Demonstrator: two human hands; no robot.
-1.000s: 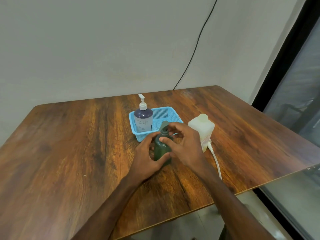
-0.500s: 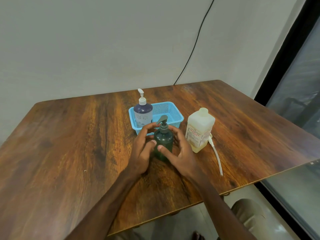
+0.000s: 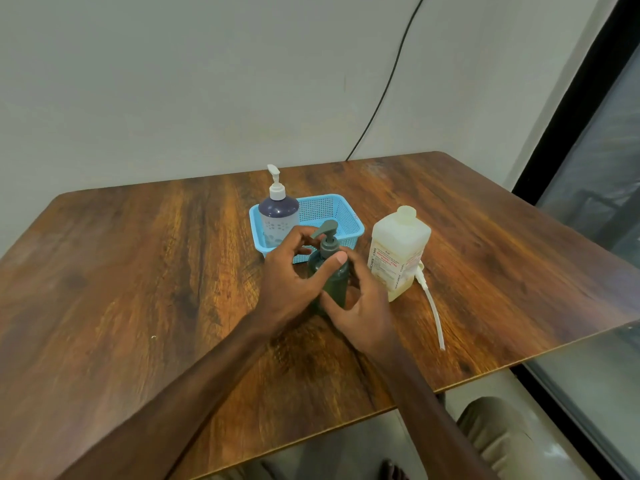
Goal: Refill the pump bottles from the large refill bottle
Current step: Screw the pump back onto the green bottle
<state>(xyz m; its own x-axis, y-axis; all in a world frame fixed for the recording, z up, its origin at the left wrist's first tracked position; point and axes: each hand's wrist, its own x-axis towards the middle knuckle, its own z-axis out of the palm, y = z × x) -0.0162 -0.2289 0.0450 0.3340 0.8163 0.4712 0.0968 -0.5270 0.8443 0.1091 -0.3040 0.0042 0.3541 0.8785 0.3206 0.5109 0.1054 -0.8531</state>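
on the table (image 3: pixel 138 289), both hands (image 3: pixel 287 282) (image 3: pixel 362 315) grip the green pump bottle (image 3: pixel 334 284).

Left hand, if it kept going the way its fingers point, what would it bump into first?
The green pump bottle; the left hand grips it right now. Behind that bottle likely comes the blue basket, though depth is unclear.

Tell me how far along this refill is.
Done: nothing provable; fill levels are unreadable. In hand: left hand and right hand grip the dark green pump bottle, pump on. Left: purple pump bottle sits closed in the blue basket; refill bottle stands upright, not pouring.
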